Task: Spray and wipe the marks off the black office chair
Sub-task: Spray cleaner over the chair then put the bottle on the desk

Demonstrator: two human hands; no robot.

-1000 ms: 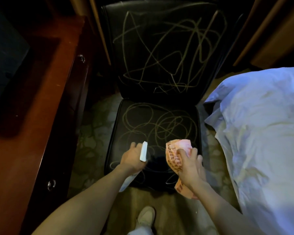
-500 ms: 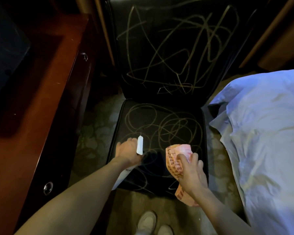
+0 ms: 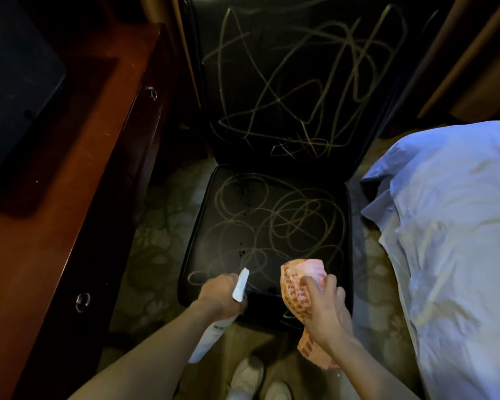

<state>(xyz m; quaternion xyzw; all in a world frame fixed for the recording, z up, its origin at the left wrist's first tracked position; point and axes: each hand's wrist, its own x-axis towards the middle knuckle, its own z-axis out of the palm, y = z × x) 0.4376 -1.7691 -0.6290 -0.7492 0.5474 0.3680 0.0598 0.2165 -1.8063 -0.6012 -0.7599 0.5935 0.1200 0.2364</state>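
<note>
The black office chair (image 3: pixel 272 145) faces me, with pale scribbled marks across its backrest and its seat (image 3: pixel 272 223). My left hand (image 3: pixel 218 294) grips a white spray bottle (image 3: pixel 211 336) at the neck, and its nozzle (image 3: pixel 240 285) points over the seat's front left. My right hand (image 3: pixel 322 310) holds a crumpled orange-pink cloth (image 3: pixel 299 281) just above the seat's front right. A few dark wet spots sit on the seat near the nozzle.
A reddish wooden desk (image 3: pixel 70 197) with ring-pull drawers runs along the left. A bed with pale blue sheets (image 3: pixel 451 241) fills the right side. Patterned carpet (image 3: pixel 162 226) lies between them, and my white shoes (image 3: pixel 257 379) stand below the seat's front edge.
My view has shifted a little closer to the chair. Both hands stay over the seat's front edge with the bottle and cloth held as before.
</note>
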